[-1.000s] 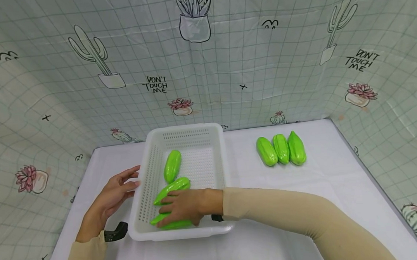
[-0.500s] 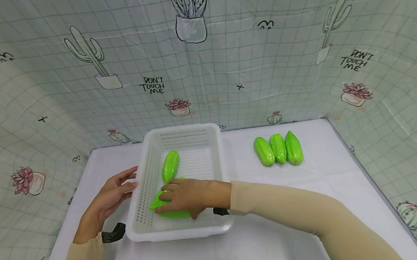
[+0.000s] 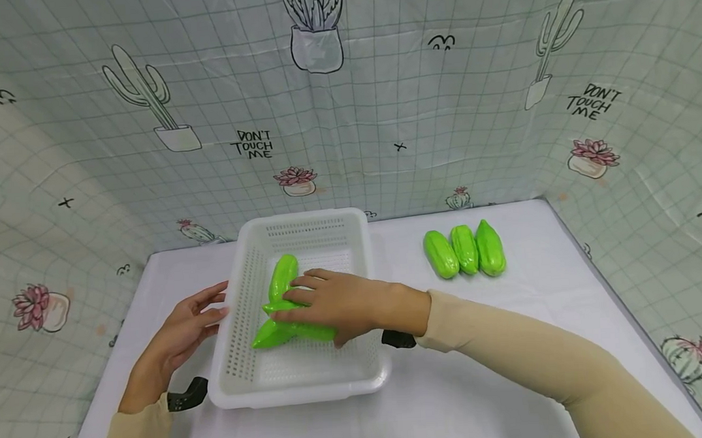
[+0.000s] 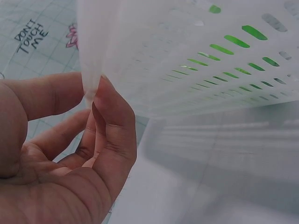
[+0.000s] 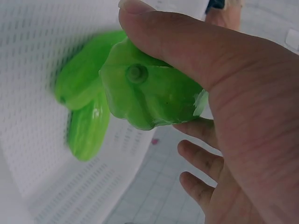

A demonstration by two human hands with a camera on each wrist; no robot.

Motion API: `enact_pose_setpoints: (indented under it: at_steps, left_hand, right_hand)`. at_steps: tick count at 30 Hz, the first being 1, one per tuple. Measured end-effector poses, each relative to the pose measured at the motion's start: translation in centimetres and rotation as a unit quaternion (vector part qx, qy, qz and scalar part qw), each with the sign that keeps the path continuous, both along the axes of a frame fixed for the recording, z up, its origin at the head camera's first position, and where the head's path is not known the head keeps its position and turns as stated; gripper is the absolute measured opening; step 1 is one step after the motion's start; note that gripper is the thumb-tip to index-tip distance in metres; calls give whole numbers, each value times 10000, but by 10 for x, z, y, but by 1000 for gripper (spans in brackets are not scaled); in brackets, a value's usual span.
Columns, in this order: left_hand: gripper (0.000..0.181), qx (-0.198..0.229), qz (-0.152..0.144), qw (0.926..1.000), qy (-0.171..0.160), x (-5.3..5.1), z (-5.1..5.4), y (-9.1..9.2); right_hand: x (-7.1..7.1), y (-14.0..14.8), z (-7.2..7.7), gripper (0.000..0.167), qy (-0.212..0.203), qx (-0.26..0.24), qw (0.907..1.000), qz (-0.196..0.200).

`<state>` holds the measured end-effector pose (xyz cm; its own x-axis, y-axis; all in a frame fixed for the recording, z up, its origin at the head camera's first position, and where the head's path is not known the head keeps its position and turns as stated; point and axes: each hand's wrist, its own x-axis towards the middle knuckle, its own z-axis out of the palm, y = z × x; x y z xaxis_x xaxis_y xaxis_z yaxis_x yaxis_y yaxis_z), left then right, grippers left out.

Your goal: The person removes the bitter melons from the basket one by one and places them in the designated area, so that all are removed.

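Observation:
A white perforated basket [image 3: 300,394] stands on the table, its left rim pinched between the thumb and fingers of my left hand [image 3: 182,337], also seen in the left wrist view [image 4: 88,140]. Over the basket my right hand [image 3: 351,304] grips a ribbed green vegetable [image 3: 309,330]; in the right wrist view the thumb and fingers of this hand [image 5: 224,88] hold that vegetable [image 5: 145,93] with its stem end towards the camera. Beneath and beside it two more green vegetables lie in the basket, one upper [image 3: 283,277] and one lower [image 3: 270,335], touching each other.
Three similar green vegetables [image 3: 464,250] lie side by side on the white-covered table [image 3: 452,384], right of the basket. A patterned cloth [image 3: 352,114] hangs behind the table and along both sides.
My right hand has moved up and to the right with the vegetable it took from the basket's near end. The left hand keeps its place at the rim; the head view has shifted slightly.

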<state>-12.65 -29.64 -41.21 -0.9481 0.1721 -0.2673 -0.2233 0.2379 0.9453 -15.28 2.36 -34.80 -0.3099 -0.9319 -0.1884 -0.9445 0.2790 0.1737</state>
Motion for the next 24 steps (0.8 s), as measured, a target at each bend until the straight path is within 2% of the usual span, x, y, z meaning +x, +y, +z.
enact_pose_setpoints:
  at_steps: [9, 17, 24]
  left_hand:
    - [70, 72, 1, 10000, 3, 0, 1, -1]
    - [70, 50, -27, 10000, 11, 0, 0, -1]
    - [71, 70, -52, 10000, 17, 1, 0, -1]
  right_hand:
    - [-7, 33, 5, 109, -83, -397, 9986, -340]
    - [-8, 58, 2, 110, -107, -653, 9965, -516]
    - [-8, 80, 5, 109, -174, -993, 9920, -762]
